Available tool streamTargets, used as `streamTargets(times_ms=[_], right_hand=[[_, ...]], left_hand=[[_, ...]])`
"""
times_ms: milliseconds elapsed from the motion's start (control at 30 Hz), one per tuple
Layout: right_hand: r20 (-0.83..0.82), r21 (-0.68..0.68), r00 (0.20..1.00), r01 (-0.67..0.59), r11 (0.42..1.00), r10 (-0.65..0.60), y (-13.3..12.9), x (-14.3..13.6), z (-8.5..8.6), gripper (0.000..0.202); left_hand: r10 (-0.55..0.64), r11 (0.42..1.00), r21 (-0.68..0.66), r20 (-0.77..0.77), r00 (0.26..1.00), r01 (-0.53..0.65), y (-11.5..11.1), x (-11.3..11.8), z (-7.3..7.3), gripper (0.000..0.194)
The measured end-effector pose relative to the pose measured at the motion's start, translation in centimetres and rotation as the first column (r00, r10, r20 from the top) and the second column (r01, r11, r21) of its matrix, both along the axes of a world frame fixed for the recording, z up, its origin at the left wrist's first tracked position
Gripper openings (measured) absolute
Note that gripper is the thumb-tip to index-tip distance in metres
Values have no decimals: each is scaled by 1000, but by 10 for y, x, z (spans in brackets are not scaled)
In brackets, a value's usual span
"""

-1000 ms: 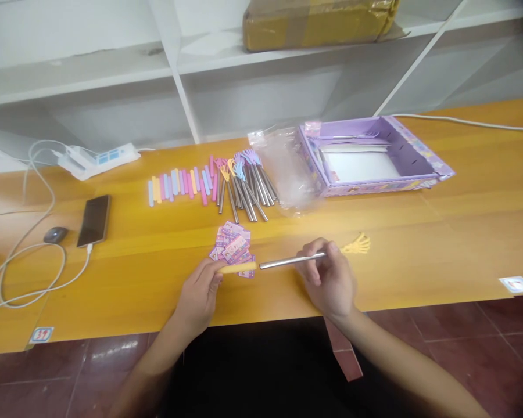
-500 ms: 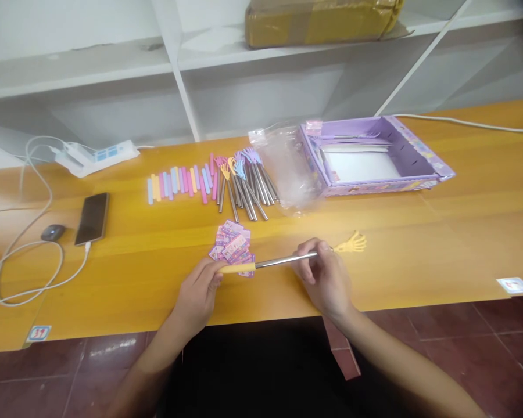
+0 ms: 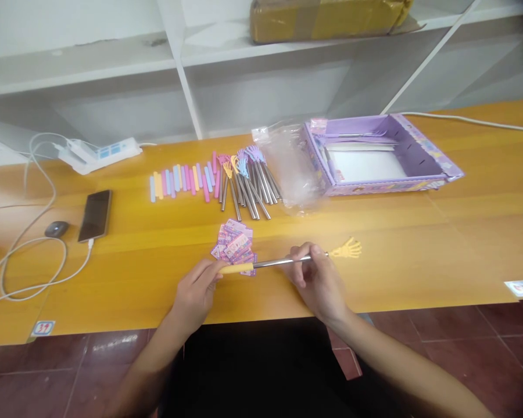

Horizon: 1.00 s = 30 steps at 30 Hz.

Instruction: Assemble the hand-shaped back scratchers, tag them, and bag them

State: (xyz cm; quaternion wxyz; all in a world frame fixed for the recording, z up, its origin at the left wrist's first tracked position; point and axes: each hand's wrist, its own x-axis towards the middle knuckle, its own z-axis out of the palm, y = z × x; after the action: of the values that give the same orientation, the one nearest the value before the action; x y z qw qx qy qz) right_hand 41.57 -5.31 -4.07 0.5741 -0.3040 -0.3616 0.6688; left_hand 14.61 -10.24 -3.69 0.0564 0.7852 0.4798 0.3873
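Between my hands lies a back scratcher (image 3: 275, 263) with a yellow hand-shaped head, a metal rod and a yellow handle sleeve. My left hand (image 3: 196, 293) is closed on the sleeve's left end. Fingers of my right hand (image 3: 316, 278) pinch the rod near the yellow head (image 3: 347, 248), which points right. Just beyond my left hand lies a pile of small pink and purple cards (image 3: 235, 244). Farther back are several back scratchers with bare metal rods (image 3: 250, 191), beside a row of coloured sleeves (image 3: 183, 180).
A clear plastic bag (image 3: 290, 171) lies against a purple open box (image 3: 392, 188) holding papers. At left are a phone (image 3: 95, 215), a mouse (image 3: 56, 229), white cables and a power strip (image 3: 102, 155). A taped carton (image 3: 331, 20) sits on the shelf.
My right hand has shifted slightly left along with the yellow head, while my left hand keeps its grip on the sleeve. The view has moved a little.
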Motion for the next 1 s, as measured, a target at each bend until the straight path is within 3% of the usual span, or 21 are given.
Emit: streamTargets(times_ms=[233, 433, 633, 833, 1000], right_hand=[[59, 25, 998, 3, 1000, -5, -4, 1, 4, 46], [134, -12, 985, -112, 994, 112, 8, 19, 12, 47], [72, -109, 994, 94, 990, -87, 35, 49, 24, 31], [308, -81, 942, 166, 983, -134, 43, 68, 16, 21], [501, 77, 833, 228, 971, -235, 40, 72, 9, 12]], left_hand=[[-40, 999, 14, -30, 999, 40, 0, 0, 0, 28], [-20, 998, -52, 61, 998, 23, -1, 1, -1, 26], [47, 995, -95, 42, 998, -42, 0, 1, 2, 28], [63, 995, -79, 68, 996, -58, -1, 1, 4, 22], [68, 993, -103, 49, 997, -62, -2, 2, 3, 16]])
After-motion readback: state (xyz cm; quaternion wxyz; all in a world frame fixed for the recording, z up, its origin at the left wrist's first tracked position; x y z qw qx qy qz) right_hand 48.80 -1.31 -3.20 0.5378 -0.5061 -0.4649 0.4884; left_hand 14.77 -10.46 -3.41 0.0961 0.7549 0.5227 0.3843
